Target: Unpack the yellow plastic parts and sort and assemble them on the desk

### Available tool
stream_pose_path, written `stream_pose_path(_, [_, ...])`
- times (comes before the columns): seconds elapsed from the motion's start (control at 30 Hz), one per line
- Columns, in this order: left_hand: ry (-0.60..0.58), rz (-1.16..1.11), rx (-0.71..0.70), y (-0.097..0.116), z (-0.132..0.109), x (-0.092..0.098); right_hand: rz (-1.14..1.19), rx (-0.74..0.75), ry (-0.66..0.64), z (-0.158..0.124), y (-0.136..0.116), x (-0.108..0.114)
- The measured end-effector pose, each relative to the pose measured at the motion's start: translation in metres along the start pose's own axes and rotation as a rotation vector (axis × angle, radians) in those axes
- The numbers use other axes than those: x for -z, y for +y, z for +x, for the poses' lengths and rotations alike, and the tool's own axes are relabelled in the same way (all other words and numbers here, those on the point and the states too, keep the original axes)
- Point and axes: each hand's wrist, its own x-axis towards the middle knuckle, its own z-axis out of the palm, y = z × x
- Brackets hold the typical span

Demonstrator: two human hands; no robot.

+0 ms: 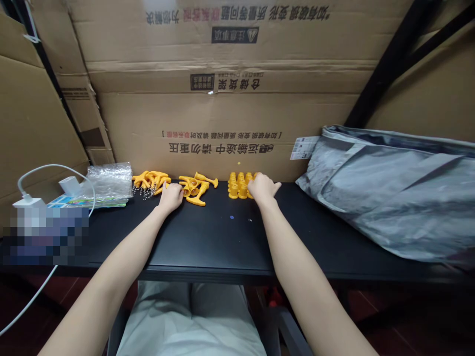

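Observation:
My left hand (171,197) rests on the table between two groups of yellow pieces. Its fingers are curled; what they hold, if anything, is hidden. On its left lies a pile of yellow corkscrews (152,179) with T-shaped handles and bare metal spirals. To its right, yellow T-handled pieces (198,190) lie jumbled, several with hollow round ends facing me. My right hand (262,188) is at the right edge of a block of upright yellow sleeves (233,190) set in rows. Its fingers close on a sleeve there, partly hidden, while one finger sticks out to the right.
A grey fabric bag (386,198) fills the right side of the black table (208,237). On the left are clear plastic wrap (109,180), a white charger (29,210) and its cable. Cardboard (222,113) walls the back. A small blue dot (232,217) lies in front.

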Motion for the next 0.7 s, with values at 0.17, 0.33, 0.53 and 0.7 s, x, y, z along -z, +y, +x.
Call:
stream_pose_path(0.17, [0.146,-0.009,0.020,0.004,0.004,0.007,0.154,0.308,0.226,-0.009,-0.017,-0.010])
stream_pose_path(0.33, [0.273,-0.054,0.050,0.006,0.006,0.019,0.378,0.622,0.191,-0.030,-0.044,-0.020])
stream_pose_path(0.53, [0.342,-0.067,-0.037,0.018,0.004,0.032,0.851,0.756,-0.228,-0.055,-0.069,-0.038])
stream_pose_path(0.7, [0.252,-0.051,-0.316,0.040,0.000,0.029,1.228,0.472,-0.604,-0.063,-0.082,-0.041])
